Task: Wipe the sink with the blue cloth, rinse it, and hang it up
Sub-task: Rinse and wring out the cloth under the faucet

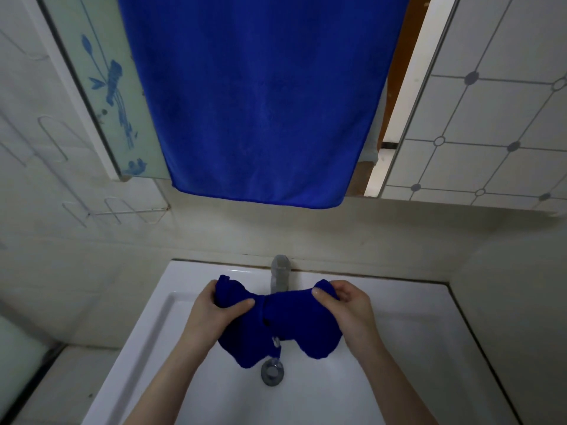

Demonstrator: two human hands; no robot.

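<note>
- The cloth (276, 326) is bunched and stretched between both hands, held above the basin of the sink (153, 317).
- The left hand (214, 314) grips the cloth's 9 o'clock end. Its thumb lies across the front and its fingers are curled round the back.
- The right hand (346, 314) grips the 3 o'clock end. Its thumb presses the top edge and its fingers are wrapped behind the fabric.
- The cloth is pinched narrow in the middle, and two loose lobes hang below the hands.
- The tap (279, 271) stands at 12 o'clock from the cloth, at the sink's back rim, with its lower part hidden behind the fabric.
- The drain (272, 372) sits at 6 o'clock, just under the cloth's lowest fold, and a thin trickle of water (277, 348) runs down toward it.
- A large blue towel (267, 102) hangs flat on the wall further up at 12 o'clock, well apart from the hands.
- A glass panel (113, 87) with a blue flower print shows at the towel's 9 o'clock edge.
- Both forearms are bare and enter from 6 o'clock.
</note>
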